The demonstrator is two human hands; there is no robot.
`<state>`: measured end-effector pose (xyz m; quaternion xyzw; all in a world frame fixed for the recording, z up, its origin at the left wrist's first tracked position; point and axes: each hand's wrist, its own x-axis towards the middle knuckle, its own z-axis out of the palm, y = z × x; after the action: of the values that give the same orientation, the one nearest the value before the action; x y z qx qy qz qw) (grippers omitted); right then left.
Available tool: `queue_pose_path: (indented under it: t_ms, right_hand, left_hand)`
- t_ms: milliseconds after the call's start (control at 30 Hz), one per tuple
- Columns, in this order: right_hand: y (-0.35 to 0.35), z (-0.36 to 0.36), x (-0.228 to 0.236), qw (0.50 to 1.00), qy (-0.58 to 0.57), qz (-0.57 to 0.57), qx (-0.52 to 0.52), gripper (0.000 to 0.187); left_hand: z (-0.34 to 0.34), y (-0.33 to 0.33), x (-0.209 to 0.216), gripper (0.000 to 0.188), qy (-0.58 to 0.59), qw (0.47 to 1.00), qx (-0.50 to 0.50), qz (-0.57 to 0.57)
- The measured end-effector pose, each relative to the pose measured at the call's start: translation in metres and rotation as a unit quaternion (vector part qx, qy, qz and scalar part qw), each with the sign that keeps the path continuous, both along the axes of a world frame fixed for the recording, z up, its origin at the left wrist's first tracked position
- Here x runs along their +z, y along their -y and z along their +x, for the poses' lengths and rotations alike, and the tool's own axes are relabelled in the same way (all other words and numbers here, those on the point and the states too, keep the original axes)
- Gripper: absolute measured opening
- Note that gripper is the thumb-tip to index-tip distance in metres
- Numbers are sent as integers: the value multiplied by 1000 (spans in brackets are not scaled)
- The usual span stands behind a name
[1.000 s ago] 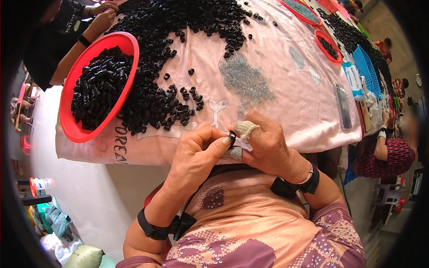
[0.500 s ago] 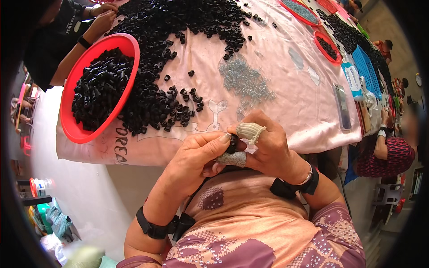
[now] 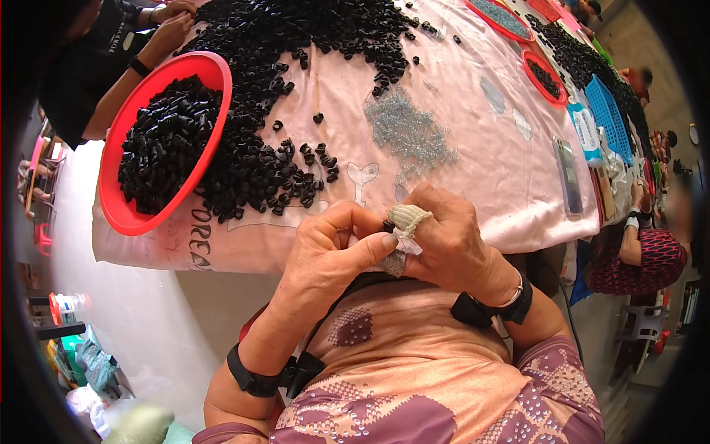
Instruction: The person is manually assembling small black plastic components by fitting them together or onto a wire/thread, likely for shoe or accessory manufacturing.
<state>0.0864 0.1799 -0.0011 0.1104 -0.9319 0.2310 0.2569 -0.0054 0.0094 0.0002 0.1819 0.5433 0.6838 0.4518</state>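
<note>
Just past the near edge of the table, my left hand (image 3: 333,240) and my right hand (image 3: 451,233) meet in front of my body. Both are closed around a small black plastic part (image 3: 387,226), mostly hidden by the fingers. A ribbed cream cloth finger cover (image 3: 409,217) sits on a finger of my right hand, its frayed edge hanging loose. Below it shows a grey finger wrap (image 3: 393,263). Beyond my hands, small clear pieces (image 3: 408,133) lie in a loose patch on the pink cloth (image 3: 495,192).
A red basin (image 3: 225,111) heaped with black parts stands at the left, beside a big spread pile of black parts (image 3: 310,26). Another person's hands (image 3: 174,22) work at the far left. A phone (image 3: 568,177) and a blue basket (image 3: 608,118) are at the right.
My left thumb has shifted slightly right and lower, and its fingers have lifted and bent. The black part, plainer before, is now mostly covered.
</note>
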Motion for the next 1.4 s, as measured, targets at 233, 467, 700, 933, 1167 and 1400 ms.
queue_pose_path:
  t_ms: [233, 467, 700, 933, 1167, 1400]
  right_hand:
    - [-1, 0, -5, 999, -9, -46, -13, 37]
    - [-3, -1, 2, 1000, 5, -11, 27, 37]
    - [-3, 0, -1, 999, -22, -16, 45, 35]
    - [-5, 1, -6, 997, -30, -36, 58, 35]
    - [-4, 0, -9, 997, -20, -27, 64, 36]
    - [-5, -2, -8, 997, -33, -23, 64, 35]
  left_hand:
    - [-6, 6, 5, 15, 95, 994, -46, -21]
    - [-1, 3, 3, 14, 108, 994, -15, 8]
    - [3, 2, -7, 11, 149, 988, -2, 42]
    - [4, 2, -6, 9, 195, 980, -8, 44]
    - [3, 3, -5, 10, 191, 981, -19, 29]
    - [4, 2, -5, 10, 207, 977, -14, 58]
